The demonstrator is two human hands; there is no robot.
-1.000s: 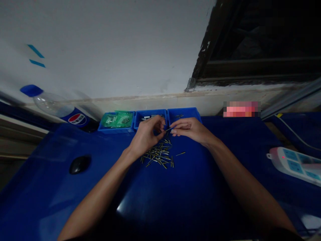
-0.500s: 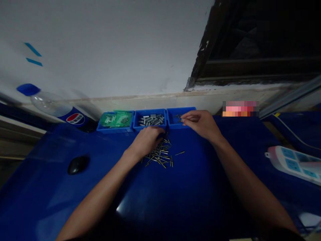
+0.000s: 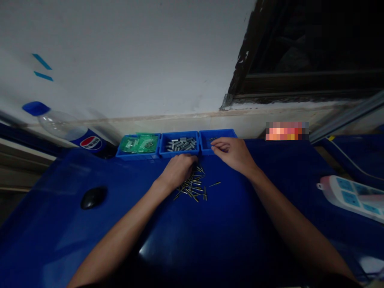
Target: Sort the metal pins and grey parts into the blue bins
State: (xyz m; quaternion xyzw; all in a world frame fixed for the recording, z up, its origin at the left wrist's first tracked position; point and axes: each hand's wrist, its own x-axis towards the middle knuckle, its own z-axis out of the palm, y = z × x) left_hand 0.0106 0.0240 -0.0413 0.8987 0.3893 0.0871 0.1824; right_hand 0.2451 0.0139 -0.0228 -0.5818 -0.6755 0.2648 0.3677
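A loose pile of slim metal pins (image 3: 192,186), some brass-coloured, lies on the blue tabletop (image 3: 210,236). Over the far left part of the pile rests my left hand (image 3: 179,170), its fingers curled downward; whatever they pinch is hidden. My right hand (image 3: 234,154) hovers at the near edge of the right blue bin (image 3: 220,133), thumb and fingertips brought together, and I cannot make out anything between them. Inside that bin a few thin dark pins show beyond the fingers. One single pin (image 3: 215,184) lies apart, to the right of the pile.
The middle blue bin (image 3: 179,153) holds short grey metal cylinders (image 3: 181,144). Green plastic packets (image 3: 141,143) fill the left bin. A cola bottle (image 3: 90,142) leans at the back left, a black mouse (image 3: 93,197) nearer. At right lies a white power strip (image 3: 351,196).
My right hand has drawn back from above the right bin, slightly left and toward me. My left hand has shifted a little to the right over the pile.
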